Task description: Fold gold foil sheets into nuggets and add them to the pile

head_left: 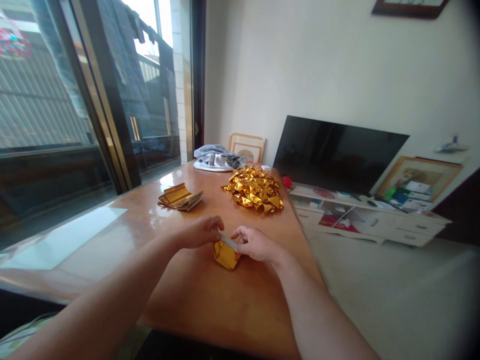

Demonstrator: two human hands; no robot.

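Observation:
A sheet of gold foil paper [226, 256] is between my two hands, low over the wooden table. Its far edge is turned over and shows a pale strip. My left hand [200, 231] pinches the left end of that edge, and my right hand [256, 244] pinches the right end. Beyond my left hand lies a stack of gold foil sheets [180, 197], some of them curling up. A heap of folded gold foil pieces [255, 191] rests farther back, past my right hand.
The glossy wooden table [210, 310] runs away from me. Bundled grey cloth [215, 157] sits at its far end. A pale sheet [71, 239] lies along the left side. Right of the table stand a television [337, 152] and a white cabinet [397, 232]. Glass doors [146, 90] are on the left.

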